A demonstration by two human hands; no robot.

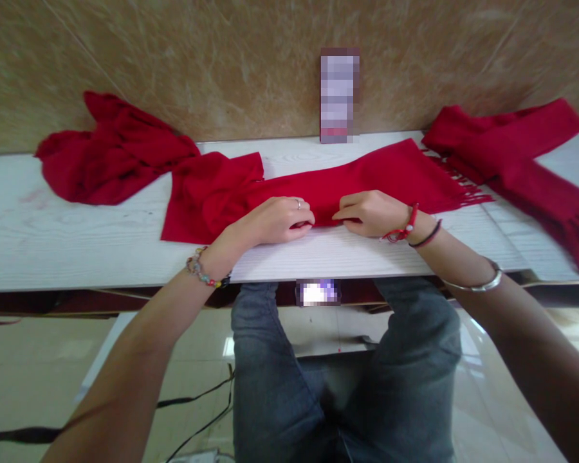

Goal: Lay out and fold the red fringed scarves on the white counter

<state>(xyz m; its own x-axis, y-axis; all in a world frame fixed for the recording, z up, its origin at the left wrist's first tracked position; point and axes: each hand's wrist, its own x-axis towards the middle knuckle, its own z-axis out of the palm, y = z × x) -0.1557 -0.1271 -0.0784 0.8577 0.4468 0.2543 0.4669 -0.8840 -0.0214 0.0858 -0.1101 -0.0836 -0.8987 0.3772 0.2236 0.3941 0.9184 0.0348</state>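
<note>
A red scarf [367, 177] with a fringed right end lies lengthwise across the white table, its left part bunched and folded over. Along its near edge, my left hand [287, 218] pinches the cloth with curled fingers. A short gap to the right, my right hand [367, 212] also grips that edge between thumb and fingers. The fabric between the two hands looks straight. The fingertips of both hands are partly hidden by the cloth and knuckles.
A crumpled red cloth [110, 151] sits at the back left. Another fringed red scarf [506, 154] lies folded at the right. A blurred-out upright box [338, 96] stands against the marbled wall [222, 71]. The white table [101, 251] ends just before my lap.
</note>
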